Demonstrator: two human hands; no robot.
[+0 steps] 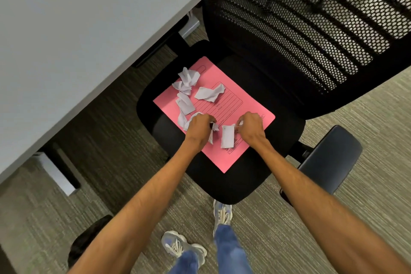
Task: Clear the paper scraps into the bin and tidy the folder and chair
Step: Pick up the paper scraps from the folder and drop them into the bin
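A pink folder (240, 104) lies flat on the black seat of an office chair (222, 184). Several crumpled white paper scraps (189, 87) are scattered over the folder's far left part. My left hand (200, 128) is closed on a crumpled scrap at the folder's near left edge. My right hand (251, 128) pinches the top edge of a flat white scrap (228, 139) lying on the folder. The two hands are close together over the near half of the folder.
A grey desk (77, 40) runs along the left, its edge close to the chair. The chair's mesh back (311, 18) rises at the upper right and an armrest (331, 158) juts out on the right. A dark bin (89, 240) stands on the carpet at the lower left. My feet (222, 213) are just below the seat.
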